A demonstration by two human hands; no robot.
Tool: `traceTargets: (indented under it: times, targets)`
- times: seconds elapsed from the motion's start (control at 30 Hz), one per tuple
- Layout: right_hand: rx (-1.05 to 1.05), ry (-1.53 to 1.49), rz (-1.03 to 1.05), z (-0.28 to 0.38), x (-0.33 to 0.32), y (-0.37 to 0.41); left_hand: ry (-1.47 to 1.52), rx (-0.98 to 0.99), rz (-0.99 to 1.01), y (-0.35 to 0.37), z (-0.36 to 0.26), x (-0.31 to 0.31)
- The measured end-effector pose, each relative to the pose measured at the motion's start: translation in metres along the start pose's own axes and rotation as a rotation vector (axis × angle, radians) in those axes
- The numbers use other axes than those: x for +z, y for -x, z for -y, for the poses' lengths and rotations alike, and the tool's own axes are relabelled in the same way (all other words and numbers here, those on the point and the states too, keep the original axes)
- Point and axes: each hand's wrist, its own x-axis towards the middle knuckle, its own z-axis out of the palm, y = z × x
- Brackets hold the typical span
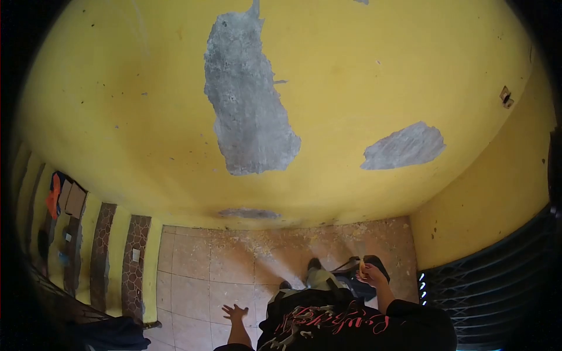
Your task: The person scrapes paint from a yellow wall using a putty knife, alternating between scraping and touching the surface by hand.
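My left hand (235, 312) hangs low over the tiled floor, fingers spread wide, holding nothing. In front of my right hip, my right hand (370, 275) is closed round a thin, pale yellow-tan object (362, 267) that sticks up past the fingers; its kind does not show. A black bag-like thing (377, 263) lies behind that hand in this view. Ahead stands a yellow wall (328, 88) with its paint off in places. A tall bare grey patch (249, 105) runs down its middle, and a smaller grey patch (405, 146) is to the right.
Yellow paint flakes (316, 237) are scattered along the wall's foot on the tile floor (187, 257). Steps (136, 263) rise at the left, with a cardboard box (75, 199) and an orange cloth (54, 196) on them. A dark folding metal gate (492, 298) closes the right side.
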Motion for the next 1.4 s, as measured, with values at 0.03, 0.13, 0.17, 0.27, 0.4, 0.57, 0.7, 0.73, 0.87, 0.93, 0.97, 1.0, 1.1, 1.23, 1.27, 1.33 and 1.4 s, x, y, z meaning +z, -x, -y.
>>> traceTargets:
  times: [0.03,0.13,0.17,0.27,0.4,0.57,0.7,0.73,0.87,0.93,0.97,1.0,1.1,1.23,1.27,1.33,1.4]
  targets:
    - [-0.007,0.007,0.011,0.014,0.022,-0.003,0.049,0.074,-0.06,0.0,-0.015,-0.01]
    - [-0.049,0.135,0.055,0.043,0.065,-0.023,0.092,0.21,-0.166,-0.01,-0.078,-0.043]
    - [-0.055,0.111,0.148,0.051,0.075,-0.037,0.111,0.273,-0.159,0.001,-0.106,-0.06]
    - [-0.129,0.12,0.331,0.069,0.108,-0.055,0.168,0.461,-0.165,0.037,-0.195,-0.105]
    - [-0.297,0.059,0.547,0.121,0.168,-0.027,0.184,0.771,-0.176,0.083,-0.32,-0.142]
    - [-0.477,0.098,0.699,0.23,0.218,0.032,0.537,1.43,-0.109,0.233,-0.474,-0.186]
    - [-0.73,0.213,0.792,0.309,0.225,0.069,0.813,1.416,0.358,0.336,-0.557,-0.223]
    - [-0.844,0.271,0.788,0.326,0.227,0.074,0.873,1.487,0.314,0.354,-0.574,-0.227]
    - [-1.213,0.413,0.646,0.4,0.238,0.095,1.163,1.846,0.137,0.386,-0.646,-0.242]
    - [-1.41,0.547,0.548,0.438,0.25,0.122,1.203,1.843,0.186,0.403,-0.665,-0.267]
    - [-1.612,0.602,0.433,0.454,0.258,0.12,1.231,1.834,0.251,0.416,-0.671,-0.282]
    - [-1.611,0.611,0.443,0.468,0.267,0.125,1.275,1.861,0.312,0.431,-0.677,-0.296]
    - [-1.949,0.621,0.318,0.503,0.295,0.153,1.34,1.886,0.468,0.472,-0.684,-0.34]
    - [-1.982,0.645,0.204,0.532,0.32,0.185,1.353,1.949,0.518,0.498,-0.694,-0.383]
    - [-1.951,0.668,0.169,0.538,0.326,0.189,1.353,1.944,0.516,0.504,-0.694,-0.391]
    - [-2.016,0.647,0.155,0.548,0.338,0.188,1.359,1.939,0.514,0.509,-0.695,-0.404]
    - [-2.151,0.614,0.118,0.556,0.345,0.189,1.327,1.986,0.592,0.51,-0.697,-0.413]
